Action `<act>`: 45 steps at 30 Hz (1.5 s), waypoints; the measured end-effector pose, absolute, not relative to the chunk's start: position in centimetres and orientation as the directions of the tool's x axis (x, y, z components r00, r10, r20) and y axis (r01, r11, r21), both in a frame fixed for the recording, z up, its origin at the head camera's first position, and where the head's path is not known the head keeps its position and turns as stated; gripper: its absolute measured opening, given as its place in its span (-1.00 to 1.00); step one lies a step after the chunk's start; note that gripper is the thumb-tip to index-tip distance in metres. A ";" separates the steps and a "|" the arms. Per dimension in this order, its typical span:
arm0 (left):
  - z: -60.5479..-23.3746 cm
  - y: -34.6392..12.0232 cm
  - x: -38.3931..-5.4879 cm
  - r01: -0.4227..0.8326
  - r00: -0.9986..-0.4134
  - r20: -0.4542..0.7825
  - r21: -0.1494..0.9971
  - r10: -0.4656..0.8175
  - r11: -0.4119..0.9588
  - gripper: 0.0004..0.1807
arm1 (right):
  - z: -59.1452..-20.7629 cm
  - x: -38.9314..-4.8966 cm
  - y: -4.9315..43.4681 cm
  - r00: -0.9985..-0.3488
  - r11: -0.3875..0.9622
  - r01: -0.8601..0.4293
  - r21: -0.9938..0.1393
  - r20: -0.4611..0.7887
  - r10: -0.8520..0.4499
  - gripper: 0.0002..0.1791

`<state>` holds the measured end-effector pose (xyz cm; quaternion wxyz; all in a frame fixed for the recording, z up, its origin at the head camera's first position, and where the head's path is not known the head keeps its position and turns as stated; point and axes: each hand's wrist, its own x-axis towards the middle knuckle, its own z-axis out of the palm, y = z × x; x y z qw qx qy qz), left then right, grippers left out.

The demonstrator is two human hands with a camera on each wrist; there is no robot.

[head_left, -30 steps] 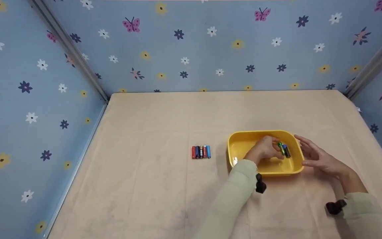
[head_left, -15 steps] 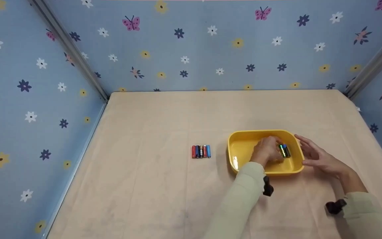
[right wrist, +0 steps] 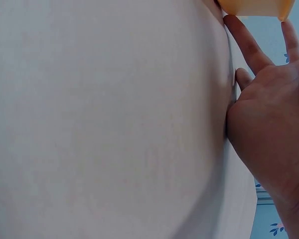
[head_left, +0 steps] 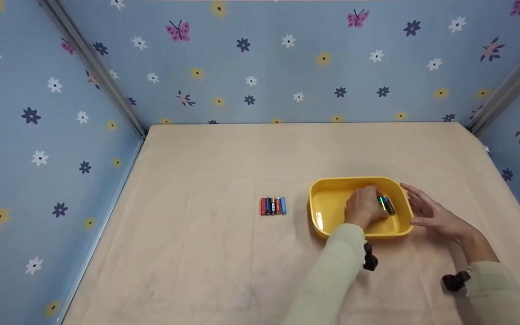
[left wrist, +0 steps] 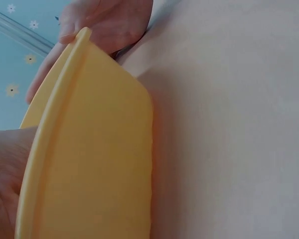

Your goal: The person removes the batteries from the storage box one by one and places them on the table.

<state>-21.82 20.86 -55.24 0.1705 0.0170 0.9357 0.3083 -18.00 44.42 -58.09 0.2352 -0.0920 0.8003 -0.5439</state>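
A yellow plastic tray [head_left: 327, 179] stands on the table's right half. Inside it, a green battery [head_left: 382, 202] and a dark battery with a blue end [head_left: 389, 206] lie side by side, slightly tilted. My left hand [head_left: 363, 207] reaches into the tray, its bent fingers and thumb about the green battery's ends; part of the grip is hidden behind the hand. In the left wrist view the tray wall [left wrist: 99, 144] covers most of that hand. My right hand [head_left: 443, 220] steadies the tray's right end, with extended fingers [right wrist: 249, 45] touching it.
Left of the tray, several batteries [head_left: 273, 206] in red, blue and black lie in a neat row on the beige tablecloth [head_left: 197, 180]. Blue flowered panels [head_left: 269, 63] enclose the table at the back and both sides.
My left hand has shifted slightly right inside the tray, closer over the green battery. That battery straightened against the dark one, then both tilted a little. My right hand has stayed at the rim.
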 end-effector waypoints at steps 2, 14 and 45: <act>-55.1 20.7 -22.0 -0.080 -0.935 -0.322 0.598 0.148 0.798 -0.54 | -58.1 -18.0 44.4 -0.875 0.393 0.110 -0.913 -0.277 -0.397 0.08; -55.2 19.2 -22.4 -0.130 -0.901 -0.380 0.696 0.208 0.706 -0.56 | -58.4 -17.9 44.5 -0.867 0.337 0.086 -0.937 -0.238 -0.439 0.06; -52.9 13.1 -23.4 0.038 -0.864 -0.248 0.835 0.438 0.548 -0.58 | -58.2 -17.9 44.2 -0.871 0.358 0.084 -0.930 -0.243 -0.427 0.07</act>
